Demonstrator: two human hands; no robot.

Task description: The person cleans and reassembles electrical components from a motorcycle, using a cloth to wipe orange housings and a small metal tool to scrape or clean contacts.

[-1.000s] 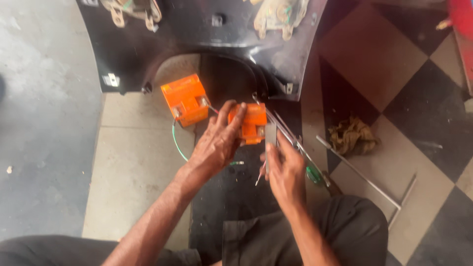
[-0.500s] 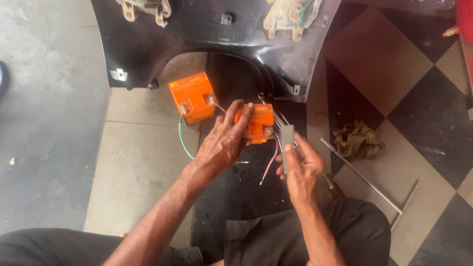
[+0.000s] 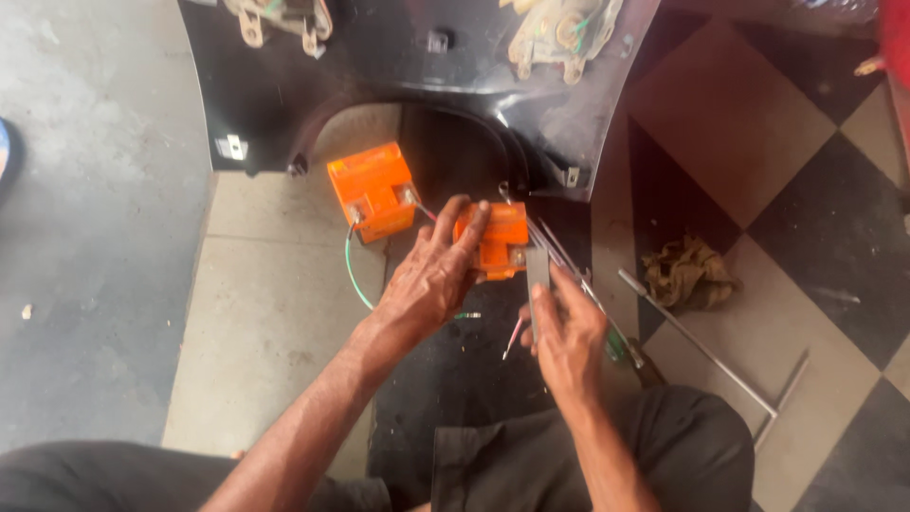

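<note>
Orange plastic, box-shaped battery (image 3: 495, 239) lies on the dark floor strip below the black curved body panel (image 3: 417, 95), our left hand (image 3: 431, 275) closed over its near side. Our right hand (image 3: 566, 327) pinches a flat grey metal strip (image 3: 537, 284) against its terminal corner. We judge the strip could slip and bridge the terminals or snag the loose thin wires (image 3: 355, 275) from the second orange battery (image 3: 373, 190).

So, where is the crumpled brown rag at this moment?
In the head view the crumpled brown rag lies on the checkered floor, to the right of the right hand, beside the long metal rod.
</note>
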